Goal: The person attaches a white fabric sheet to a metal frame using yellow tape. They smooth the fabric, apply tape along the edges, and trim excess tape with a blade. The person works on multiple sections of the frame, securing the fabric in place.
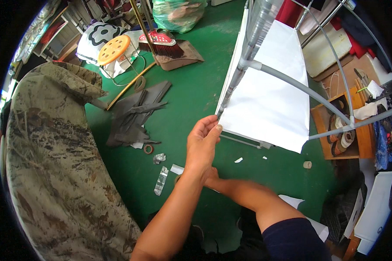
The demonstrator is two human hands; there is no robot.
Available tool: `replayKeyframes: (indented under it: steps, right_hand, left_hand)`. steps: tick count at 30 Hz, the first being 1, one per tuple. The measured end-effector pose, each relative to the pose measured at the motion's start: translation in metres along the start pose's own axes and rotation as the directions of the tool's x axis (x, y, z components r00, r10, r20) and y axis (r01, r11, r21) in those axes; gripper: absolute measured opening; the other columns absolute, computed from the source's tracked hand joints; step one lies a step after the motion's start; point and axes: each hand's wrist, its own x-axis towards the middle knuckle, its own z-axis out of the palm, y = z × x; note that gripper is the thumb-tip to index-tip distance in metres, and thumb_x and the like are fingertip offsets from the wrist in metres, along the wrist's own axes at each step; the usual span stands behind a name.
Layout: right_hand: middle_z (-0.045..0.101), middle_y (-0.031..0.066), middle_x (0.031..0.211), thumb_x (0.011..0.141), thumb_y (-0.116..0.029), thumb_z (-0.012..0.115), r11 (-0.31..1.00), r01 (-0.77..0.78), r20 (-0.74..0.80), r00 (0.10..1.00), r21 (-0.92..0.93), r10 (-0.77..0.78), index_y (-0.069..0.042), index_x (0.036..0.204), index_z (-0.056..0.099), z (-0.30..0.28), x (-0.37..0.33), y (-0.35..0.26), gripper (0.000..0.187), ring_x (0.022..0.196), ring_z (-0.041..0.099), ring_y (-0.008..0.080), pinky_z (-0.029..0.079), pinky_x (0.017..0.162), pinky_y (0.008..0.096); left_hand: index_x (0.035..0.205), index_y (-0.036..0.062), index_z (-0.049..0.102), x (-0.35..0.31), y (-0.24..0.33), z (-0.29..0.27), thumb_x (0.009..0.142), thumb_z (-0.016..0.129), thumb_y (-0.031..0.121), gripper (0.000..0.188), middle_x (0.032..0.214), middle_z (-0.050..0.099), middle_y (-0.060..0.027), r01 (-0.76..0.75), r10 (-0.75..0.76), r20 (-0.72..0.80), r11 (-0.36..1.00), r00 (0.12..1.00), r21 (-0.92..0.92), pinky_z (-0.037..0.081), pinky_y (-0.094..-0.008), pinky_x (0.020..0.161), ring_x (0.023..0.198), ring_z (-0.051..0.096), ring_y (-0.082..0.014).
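My left hand (202, 141) pinches thumb and fingers together at the lower end of a grey tube (241, 71) wrapped in clear, shiny film. The tube runs along the left edge of a large white sheet (270, 95) on a frame of grey tubes. My right hand (211, 176) reaches in low behind my left wrist, which hides most of its fingers. Just left of that wrist, part of a beige tape roll (177, 179) shows beside a small white strip (177, 169). Whether my right hand holds the roll is hidden.
A camouflage-covered piece (61, 148) fills the left side. Dark cloth scraps (137, 113), a brown tape roll (148, 149) and crumpled clear tape (161, 180) lie on the green floor. Behind are an orange stool (113, 50), broom (161, 43) and dustpan (180, 56). A wooden drawer (361, 143) stands right.
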Motion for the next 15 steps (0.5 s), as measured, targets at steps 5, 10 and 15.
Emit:
replayKeyframes:
  steps: [5,10,15]
  right_hand:
    - [0.071,0.0136,0.089,0.084,-0.026,0.067,0.999,0.033,0.135,0.991,-0.029,-0.028,-0.006,0.090,0.070,-0.070,-0.021,-0.044,0.022,0.083,0.069,0.0353,0.055,0.074,0.0484]
    - [0.065,0.0045,0.071,0.078,-0.018,0.081,0.779,-0.297,0.390,0.918,0.553,0.074,-0.006,0.077,0.063,-0.133,-0.069,0.006,0.022,0.062,0.060,0.0161,0.048,0.056,0.0333]
    - [0.063,0.0041,0.077,0.084,-0.002,0.076,0.596,-0.400,0.286,0.916,0.696,0.281,-0.004,0.092,0.059,-0.253,-0.137,-0.012,0.018,0.065,0.060,0.0107,0.048,0.056,0.0255]
  left_hand:
    - [0.102,0.0088,0.065,0.012,-0.007,-0.006,0.093,0.068,0.017,0.012,0.093,0.064,0.0037,0.009,-0.014,-0.058,0.997,0.998,-0.077,0.044,-0.0245,0.073,0.083,0.056,-0.0064]
    - [0.090,0.0107,0.065,0.027,-0.017,-0.003,0.091,0.070,0.016,0.007,0.084,0.063,0.0052,0.025,-0.031,-0.076,0.996,0.997,-0.080,0.043,-0.0237,0.068,0.075,0.055,-0.0058]
    - [0.089,0.0100,0.065,0.028,-0.015,-0.002,0.090,0.070,0.015,0.007,0.082,0.063,0.0042,0.010,-0.012,-0.044,0.999,0.999,-0.041,0.042,-0.0236,0.067,0.074,0.055,-0.0060]
